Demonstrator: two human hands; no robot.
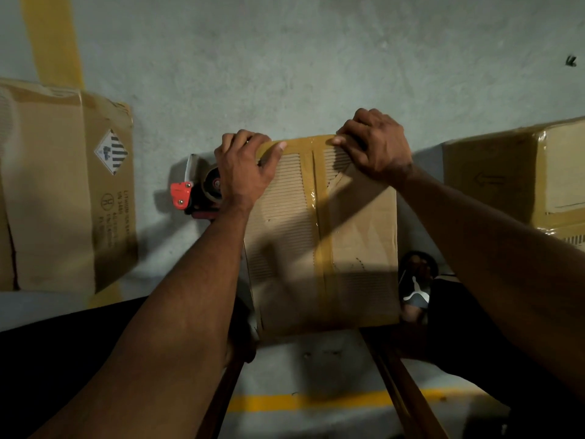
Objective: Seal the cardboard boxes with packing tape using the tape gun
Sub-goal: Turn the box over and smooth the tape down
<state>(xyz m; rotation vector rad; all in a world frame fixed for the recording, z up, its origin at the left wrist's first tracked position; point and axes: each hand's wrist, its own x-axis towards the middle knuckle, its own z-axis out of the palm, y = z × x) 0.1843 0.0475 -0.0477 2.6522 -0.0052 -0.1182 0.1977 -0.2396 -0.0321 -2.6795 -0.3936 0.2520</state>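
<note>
Nearest, two bare forearms, reaching up and away from the lower corners toward the middle. Between them, a yellow line (304, 401) on the grey floor (316, 74), and two dark wooden bars running away from the viewer.

Further on, the box (348, 248), closed, lying between the forearms, long axis pointing away from the viewer. Along this axis, a brown tape strip (323, 248) over the centre seam; across the far edge, a second strip (304, 142) at a right angle to the first. Beside the box on the right, a foot in a black sandal (415, 288).

At the far edge, both hands, palms down. Left hand (242, 175) on the far left corner, fingers curled over the edge, thumb lying on the cross strip. Right hand (375, 147) on the far right part of the same edge, fingers bent and close together, tips pressing on the tape. Nothing carried in either hand.

Just left of the box, partly hidden behind the left hand, the tape gun (196, 191), lying on the floor, red part nearer, pale blade guard pointing away.

Well apart at the left, a large box (63, 201) with a hazard label. At the right edge, another taped box (506, 172). Farthest, a yellow stripe (52, 39) at the upper left.
</note>
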